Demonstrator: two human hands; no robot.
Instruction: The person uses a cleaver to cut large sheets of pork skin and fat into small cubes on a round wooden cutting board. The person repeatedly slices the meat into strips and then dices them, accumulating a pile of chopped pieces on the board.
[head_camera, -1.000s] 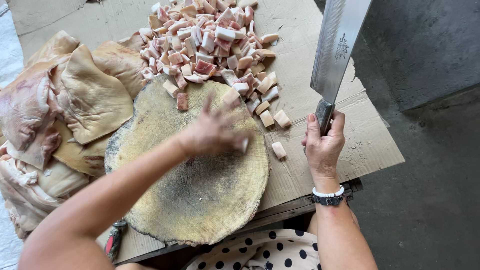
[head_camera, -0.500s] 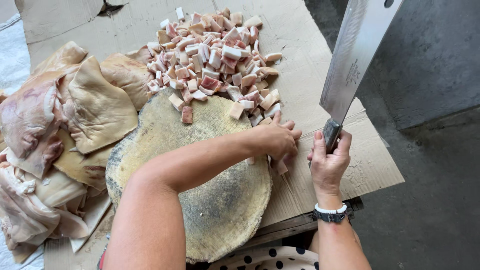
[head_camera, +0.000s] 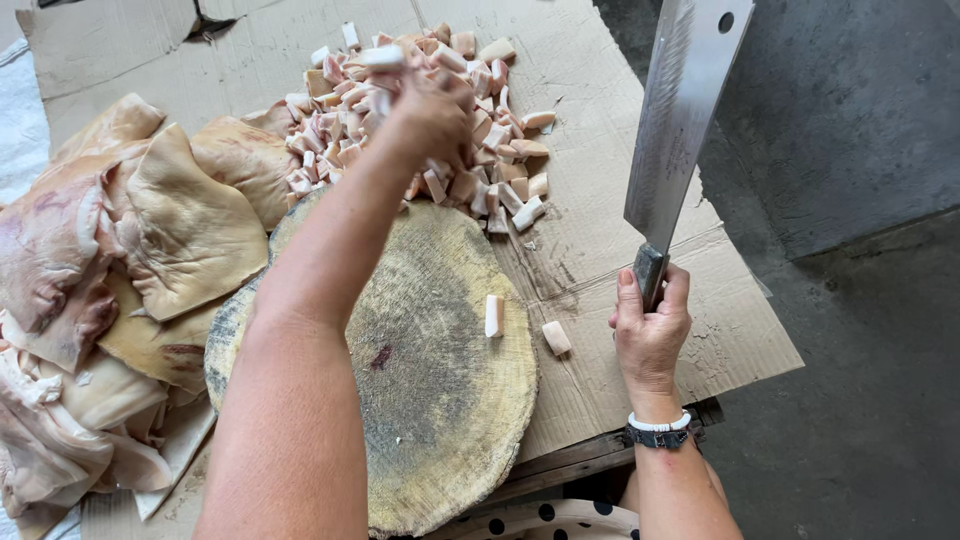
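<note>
Gripping cleaver (head_camera: 682, 110), right hand (head_camera: 650, 325) | left hand (head_camera: 432, 112) blurred over meat cubes (head_camera: 480, 110), grip unclear

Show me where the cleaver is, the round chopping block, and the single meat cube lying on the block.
cleaver (head_camera: 680, 120), head view, middle of the flat steel blade.
round chopping block (head_camera: 430, 400), head view, bare wood of the top.
meat cube (head_camera: 494, 315), head view, its pale upper face.

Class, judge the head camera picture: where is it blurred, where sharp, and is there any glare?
Head view: the left hand over the meat cubes is motion-blurred; the round chopping block and right hand are sharp; soft daylight, with a pale sheen on the raised cleaver.
</note>
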